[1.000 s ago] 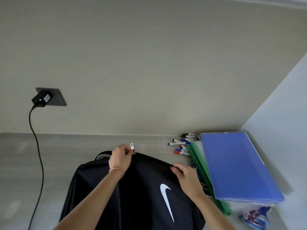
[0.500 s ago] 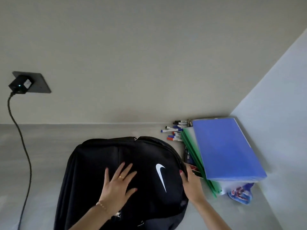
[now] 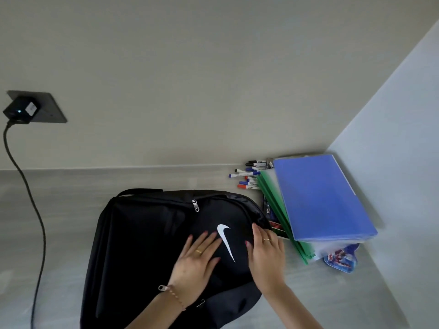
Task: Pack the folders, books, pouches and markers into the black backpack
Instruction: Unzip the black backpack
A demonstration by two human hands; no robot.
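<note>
A black backpack (image 3: 147, 252) of smooth, faintly shiny fabric lies flat on the pale grey, matte surface (image 3: 59, 233), its rounded top toward the far wall. A white swoosh logo (image 3: 226, 241) marks its front panel, and a small metal zipper pull (image 3: 195, 205) sits near the top seam; a second pull (image 3: 162, 288) shows by the left wrist.

The left hand (image 3: 196, 262) lies flat on the front panel, fingers straight and spread, holding nothing. The right hand (image 3: 267, 255) rests on the bag's right edge with fingers extended and relaxed, gripping nothing.

Just right of the backpack, a stack leans in the corner: a flat, glossy blue folder (image 3: 320, 198) on top, thin green folders (image 3: 278, 210) fanned beneath it, and a printed blue pouch (image 3: 342, 260) poking out at the near end. Slim cylindrical markers (image 3: 249, 174) with blue, red and black caps lie scattered at the far side against the wall.

On the far left, a black charger (image 3: 21, 110) sits in a dark wall plate, its cable (image 3: 31, 198) trailing down.
</note>
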